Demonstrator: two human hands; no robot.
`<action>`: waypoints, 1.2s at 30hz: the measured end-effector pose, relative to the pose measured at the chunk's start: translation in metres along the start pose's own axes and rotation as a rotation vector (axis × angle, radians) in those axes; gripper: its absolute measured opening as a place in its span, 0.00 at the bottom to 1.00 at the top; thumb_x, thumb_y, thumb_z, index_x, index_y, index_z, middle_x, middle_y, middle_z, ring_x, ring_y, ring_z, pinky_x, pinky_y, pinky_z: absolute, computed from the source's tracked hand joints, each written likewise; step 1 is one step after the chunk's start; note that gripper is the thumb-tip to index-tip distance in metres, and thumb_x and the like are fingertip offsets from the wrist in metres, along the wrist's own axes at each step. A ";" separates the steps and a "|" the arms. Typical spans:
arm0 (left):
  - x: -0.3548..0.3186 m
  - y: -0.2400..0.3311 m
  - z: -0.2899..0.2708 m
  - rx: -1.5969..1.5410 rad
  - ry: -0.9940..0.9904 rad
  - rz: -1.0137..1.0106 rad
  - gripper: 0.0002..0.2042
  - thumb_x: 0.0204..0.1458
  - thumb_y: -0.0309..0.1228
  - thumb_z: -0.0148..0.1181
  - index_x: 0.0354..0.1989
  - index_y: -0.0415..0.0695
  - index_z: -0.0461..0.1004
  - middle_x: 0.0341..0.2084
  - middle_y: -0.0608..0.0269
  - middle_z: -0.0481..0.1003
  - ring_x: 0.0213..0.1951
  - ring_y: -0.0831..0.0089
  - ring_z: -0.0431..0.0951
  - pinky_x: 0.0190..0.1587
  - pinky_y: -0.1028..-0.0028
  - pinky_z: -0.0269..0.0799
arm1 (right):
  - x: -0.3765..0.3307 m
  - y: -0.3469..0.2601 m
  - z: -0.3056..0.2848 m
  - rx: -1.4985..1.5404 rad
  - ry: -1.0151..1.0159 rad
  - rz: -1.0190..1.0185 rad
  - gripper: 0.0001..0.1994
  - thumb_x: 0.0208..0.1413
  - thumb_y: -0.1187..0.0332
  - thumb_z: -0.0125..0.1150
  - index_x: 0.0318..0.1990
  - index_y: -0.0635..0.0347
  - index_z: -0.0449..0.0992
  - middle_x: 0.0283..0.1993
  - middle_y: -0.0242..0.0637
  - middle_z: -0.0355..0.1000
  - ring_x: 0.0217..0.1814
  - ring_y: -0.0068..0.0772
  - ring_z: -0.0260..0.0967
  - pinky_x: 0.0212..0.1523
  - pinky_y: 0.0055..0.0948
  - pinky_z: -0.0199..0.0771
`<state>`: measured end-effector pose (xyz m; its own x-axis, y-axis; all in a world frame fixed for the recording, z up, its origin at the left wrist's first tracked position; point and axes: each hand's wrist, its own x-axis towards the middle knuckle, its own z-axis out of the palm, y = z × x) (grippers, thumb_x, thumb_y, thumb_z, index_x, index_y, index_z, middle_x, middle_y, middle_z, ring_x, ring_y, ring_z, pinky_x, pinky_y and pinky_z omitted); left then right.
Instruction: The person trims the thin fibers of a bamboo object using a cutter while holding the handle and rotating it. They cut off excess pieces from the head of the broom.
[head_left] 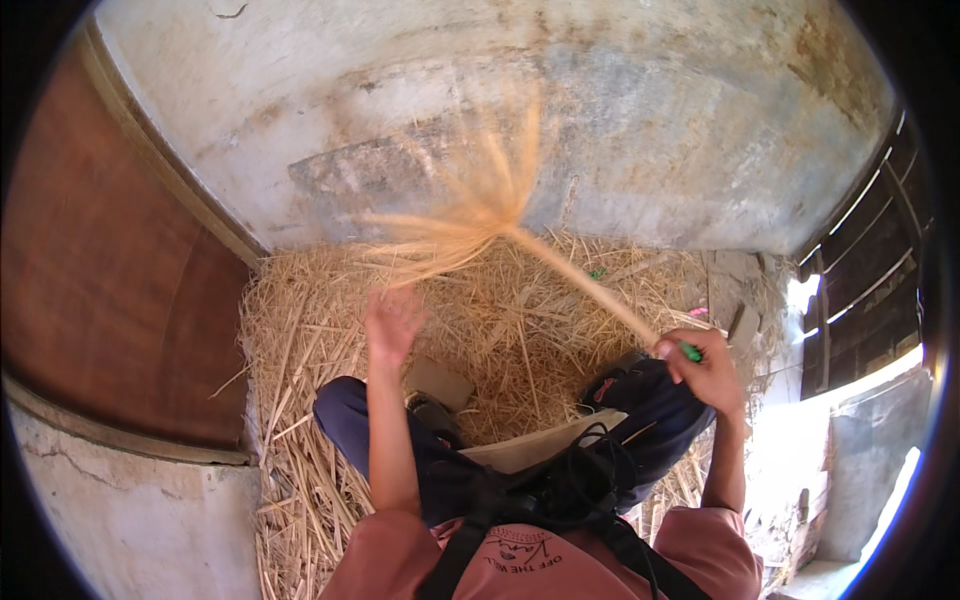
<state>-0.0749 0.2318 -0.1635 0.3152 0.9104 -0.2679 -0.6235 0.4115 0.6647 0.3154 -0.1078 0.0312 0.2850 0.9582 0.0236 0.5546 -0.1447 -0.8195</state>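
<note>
My right hand [705, 365] is closed around the lower end of a broom-like straw bundle [585, 282]. Its long, pale stem slants up and left, then fans into loose golden strands that are smeared by motion in front of the wall. A small green piece [689, 351] shows at my right fingers; its kind cannot be made out. Just below the fanned strands, my left hand [393, 318] is raised with its fingers apart and slightly blurred. Nothing shows in it, and whether it touches the strand tips is unclear.
Loose straw [520, 330] covers the floor around my bent legs. A stained plaster wall [660, 130] rises ahead. At left stands a brown door panel [120, 260]; at right, dark slatted boards [870, 260]. A flat block [440, 384] lies near my left foot.
</note>
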 end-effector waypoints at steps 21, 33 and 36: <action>0.010 -0.027 0.053 -0.192 -0.320 -0.276 0.36 0.77 0.56 0.39 0.82 0.39 0.56 0.79 0.44 0.62 0.78 0.44 0.62 0.81 0.38 0.56 | 0.009 -0.002 0.013 -0.414 -0.110 -0.277 0.06 0.64 0.64 0.72 0.44 0.49 0.91 0.27 0.41 0.83 0.26 0.41 0.81 0.32 0.39 0.77; -0.081 0.036 0.129 0.694 0.001 0.790 0.23 0.71 0.44 0.62 0.68 0.43 0.74 0.61 0.53 0.81 0.64 0.56 0.80 0.70 0.56 0.70 | 0.037 0.025 -0.034 -0.881 0.332 -0.272 0.07 0.53 0.64 0.74 0.40 0.48 0.89 0.30 0.37 0.83 0.34 0.45 0.83 0.37 0.44 0.80; -0.137 0.018 0.196 1.228 -0.422 0.969 0.24 0.62 0.36 0.73 0.65 0.46 0.77 0.56 0.53 0.83 0.61 0.57 0.83 0.69 0.55 0.71 | 0.039 0.011 -0.030 -0.806 0.198 -0.404 0.07 0.51 0.64 0.75 0.38 0.49 0.89 0.30 0.36 0.83 0.33 0.44 0.83 0.36 0.43 0.80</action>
<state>0.0109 0.1066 0.0219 0.4574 0.6330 0.6246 0.1573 -0.7489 0.6437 0.3558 -0.0796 0.0402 0.0383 0.9244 0.3794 0.9966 -0.0074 -0.0825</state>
